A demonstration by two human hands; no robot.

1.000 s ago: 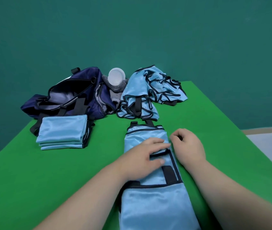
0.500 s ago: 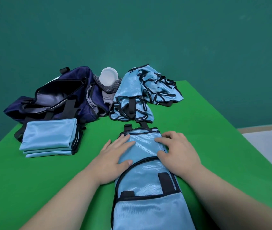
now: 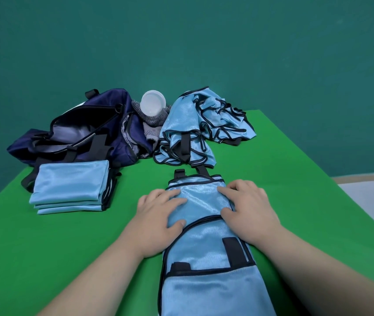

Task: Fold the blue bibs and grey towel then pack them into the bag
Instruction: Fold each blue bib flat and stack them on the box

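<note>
A light blue bib [image 3: 201,245] with black trim lies lengthwise on the green table, folded into a long strip. My left hand [image 3: 158,215] rests flat on its left edge and my right hand [image 3: 247,208] lies on its right edge, fingers spread on the cloth. A stack of folded blue bibs [image 3: 70,190] sits at the left. A heap of unfolded blue bibs [image 3: 202,124] lies at the back. The navy bag [image 3: 79,135] stands unzipped at the back left. The grey towel [image 3: 152,124] is bunched between the bag and the heap.
A white plastic cup [image 3: 153,104] lies on its side on the grey towel. The green table [image 3: 306,179] ends at the right, with pale floor beyond. A teal wall stands behind.
My left hand slid from the bib's middle to its left edge. My right hand moved onto the bib's right edge. Both have spread outward and flattened on the cloth.
</note>
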